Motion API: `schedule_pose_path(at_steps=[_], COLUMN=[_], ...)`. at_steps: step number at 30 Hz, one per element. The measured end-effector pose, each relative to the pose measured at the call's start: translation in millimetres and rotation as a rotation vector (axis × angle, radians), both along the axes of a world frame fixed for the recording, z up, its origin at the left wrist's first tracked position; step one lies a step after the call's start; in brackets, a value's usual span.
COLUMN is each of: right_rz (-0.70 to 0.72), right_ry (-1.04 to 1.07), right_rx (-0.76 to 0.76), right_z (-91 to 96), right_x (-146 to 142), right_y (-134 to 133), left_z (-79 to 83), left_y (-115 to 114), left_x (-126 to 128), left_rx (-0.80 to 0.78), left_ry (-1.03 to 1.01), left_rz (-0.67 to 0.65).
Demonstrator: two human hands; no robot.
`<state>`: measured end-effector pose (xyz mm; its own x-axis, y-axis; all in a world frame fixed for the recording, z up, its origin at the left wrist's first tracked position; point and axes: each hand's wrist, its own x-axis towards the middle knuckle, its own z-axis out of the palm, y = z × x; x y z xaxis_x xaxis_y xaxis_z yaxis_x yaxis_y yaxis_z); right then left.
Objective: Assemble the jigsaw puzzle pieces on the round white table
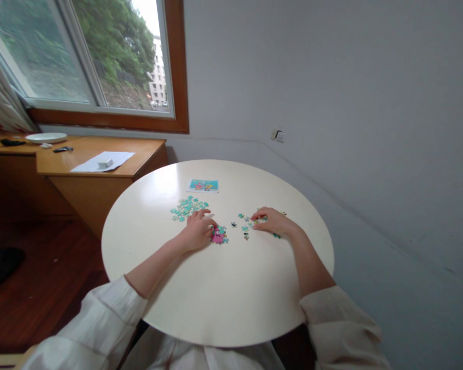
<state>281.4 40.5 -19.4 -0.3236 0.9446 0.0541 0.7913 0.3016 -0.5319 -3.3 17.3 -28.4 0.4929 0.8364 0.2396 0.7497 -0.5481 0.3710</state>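
1. Our round, pale table [231, 303] stands near a white wall [331, 103]; its far edge is twelve.
2. A picture card [203, 186] lies toward twelve, a teal pile of puzzle pieces [187, 206] toward eleven.
3. Our left hand [200, 228], fingers parted, is at the joined pink patch [218, 236], near the centre.
4. Our right hand [272, 221], toward two, is over loose pieces [246, 236]; we cannot tell whether it pinches any.
5. Beyond ten, a desk [150, 149] bears a white plate [46, 137], below a window [77, 49].
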Motion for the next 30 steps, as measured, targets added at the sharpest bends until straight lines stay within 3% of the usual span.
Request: schedule_pose_path(at_steps=[8,30], right_rz=[0.008,0.052], right_ry=[0.020,-0.045], right_rx=[-0.015,-0.026], right_z=[-7.4,-2.7], right_x=[-7.8,-5.8], right_y=[3.0,0.6], left_z=[0.6,-2.6], left_y=[0.6,1.9], left_x=[1.3,0.5], left_rx=[-0.009,0.009], left_ry=[-0.001,0.022], left_rz=[0.004,-0.003])
